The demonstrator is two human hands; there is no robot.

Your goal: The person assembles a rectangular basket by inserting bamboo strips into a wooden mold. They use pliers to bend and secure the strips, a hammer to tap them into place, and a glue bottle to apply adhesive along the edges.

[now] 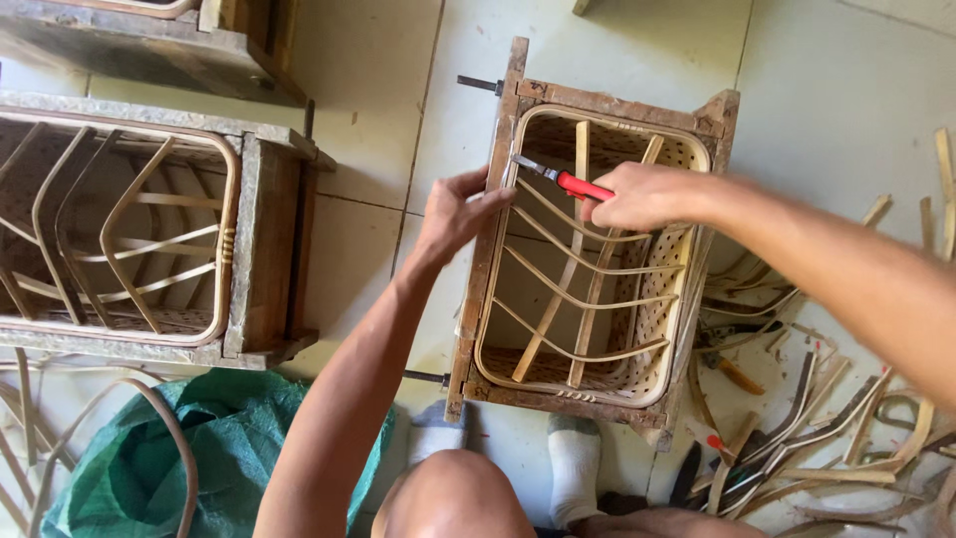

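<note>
The right hand (pixel 642 196) is clamped on a red-handled knife (pixel 563 179), blade at the rim of the rattan basket (pixel 588 269) inside its wooden mould frame (pixel 478 289). The left hand (pixel 453 211), fingers spread, steadies that rim. The strips appear light, springy and likely brittle.

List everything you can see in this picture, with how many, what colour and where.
Wooden mould frame holding a pale woven cane basket: one, brown and tan, centre.
Second wooden frame with bent cane ribs: one, grey-brown, left.
Red-handled knife: one, at the centre basket's top rim.
Green woven plastic sack: one, bottom left.
Loose cane offcuts: many, tan, on the floor at right.
Pale floor tiles: off-white, underneath.
White socks: two, bottom centre.
Left hand: on the basket's left rim.
Right hand: gripping the knife.
</note>
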